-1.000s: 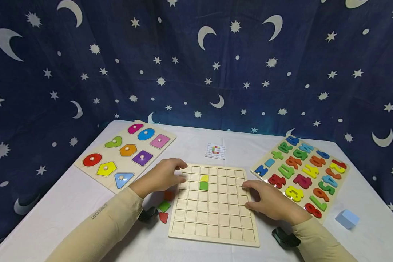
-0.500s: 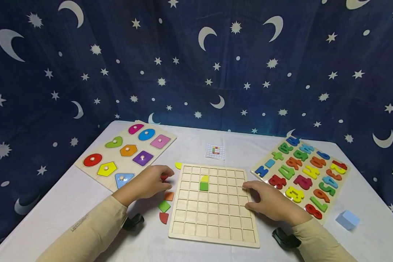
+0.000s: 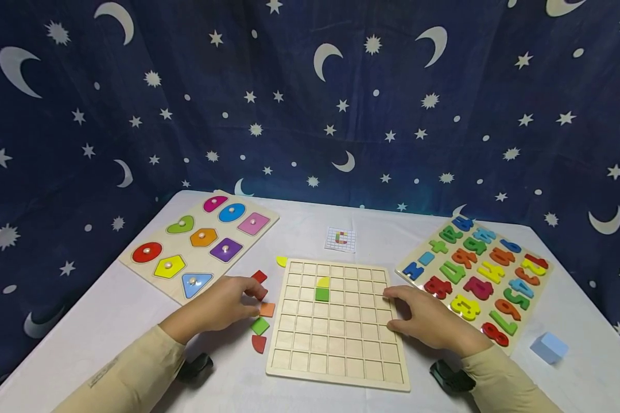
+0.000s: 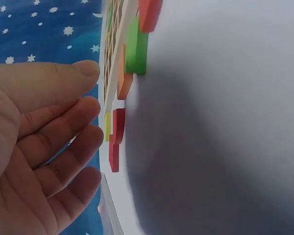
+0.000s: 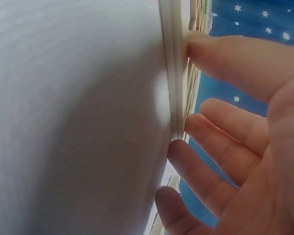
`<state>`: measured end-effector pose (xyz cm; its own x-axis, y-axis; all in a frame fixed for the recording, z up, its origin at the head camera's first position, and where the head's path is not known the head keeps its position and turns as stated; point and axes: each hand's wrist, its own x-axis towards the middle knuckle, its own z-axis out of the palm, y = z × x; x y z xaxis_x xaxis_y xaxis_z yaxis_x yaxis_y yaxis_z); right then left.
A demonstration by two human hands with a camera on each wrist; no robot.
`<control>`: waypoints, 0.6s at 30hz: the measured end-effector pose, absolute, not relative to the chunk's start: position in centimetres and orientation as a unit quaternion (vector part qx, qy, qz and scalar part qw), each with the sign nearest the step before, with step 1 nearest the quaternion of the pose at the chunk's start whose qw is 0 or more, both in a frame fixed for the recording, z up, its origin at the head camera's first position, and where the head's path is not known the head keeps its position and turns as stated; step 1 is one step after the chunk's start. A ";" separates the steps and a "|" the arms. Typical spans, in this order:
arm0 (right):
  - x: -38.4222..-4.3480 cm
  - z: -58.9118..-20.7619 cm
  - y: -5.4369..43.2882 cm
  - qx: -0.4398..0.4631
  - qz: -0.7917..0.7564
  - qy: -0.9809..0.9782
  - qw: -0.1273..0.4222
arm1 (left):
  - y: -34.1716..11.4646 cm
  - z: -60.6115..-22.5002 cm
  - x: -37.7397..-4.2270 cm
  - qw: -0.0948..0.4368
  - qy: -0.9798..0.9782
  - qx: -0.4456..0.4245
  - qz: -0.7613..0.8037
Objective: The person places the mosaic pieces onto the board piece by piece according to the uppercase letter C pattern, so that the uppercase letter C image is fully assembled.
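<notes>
My left hand (image 3: 219,304) hovers left of the wooden grid board (image 3: 341,376), fingers loosely bent and nothing held. Close to its fingertips lie an orange piece (image 3: 267,310) and a red piece, partly hidden by the fingers; another red piece (image 3: 259,276) is just beyond. A green piece (image 3: 260,326) and a red rounded piece (image 3: 259,343) sit nearer me. On the board, a yellow quarter-round (image 3: 323,281) adjoins a green square (image 3: 322,294). My right hand (image 3: 431,318) rests its fingertips at the board's right edge; the right wrist view shows the thumb (image 5: 230,56) touching its rim.
A yellow piece (image 3: 282,261) lies by the board's far left corner. Behind the board is a small pattern card (image 3: 340,240). A knobbed shape puzzle (image 3: 186,258) stands left, a number puzzle (image 3: 477,269) right, with a light blue block (image 3: 549,347) near it.
My left hand has withdrawn from the board's left edge, moving left and toward me over the loose pieces. The yellow and red pieces it covered now show. My right hand stays put.
</notes>
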<state>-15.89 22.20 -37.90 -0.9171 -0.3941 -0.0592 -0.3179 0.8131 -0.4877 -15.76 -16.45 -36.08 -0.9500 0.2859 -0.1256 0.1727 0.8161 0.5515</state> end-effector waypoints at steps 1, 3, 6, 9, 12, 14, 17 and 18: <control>-15.9 -37.9 22.2 -0.187 -0.242 0.949 0.079 | -16.5 -36.2 -15.6 0.100 0.947 0.121 0.279; -15.9 -38.0 22.2 -0.187 -0.242 0.949 0.079 | -16.5 -36.3 -15.3 0.101 0.946 0.120 0.283; -15.9 -38.0 22.2 -0.188 -0.241 0.949 0.077 | -16.5 -36.5 -14.9 0.104 0.944 0.127 0.285; -16.0 -38.0 22.2 -0.188 -0.238 0.950 0.075 | -16.6 -36.6 -14.5 0.105 0.941 0.150 0.284; -16.0 -38.0 22.2 -0.189 -0.237 0.950 0.075 | -16.8 -36.8 -14.3 0.097 0.937 0.179 0.283; -16.0 -38.0 22.2 -0.188 -0.238 0.950 0.076 | -16.9 -36.9 -14.2 0.093 0.934 0.194 0.285; -16.0 -38.0 22.2 -0.187 -0.239 0.950 0.077 | -16.9 -37.1 -14.2 0.092 0.931 0.206 0.288; -16.0 -38.0 22.2 -0.188 -0.239 0.949 0.077 | -16.8 -37.2 -14.2 0.093 0.930 0.208 0.289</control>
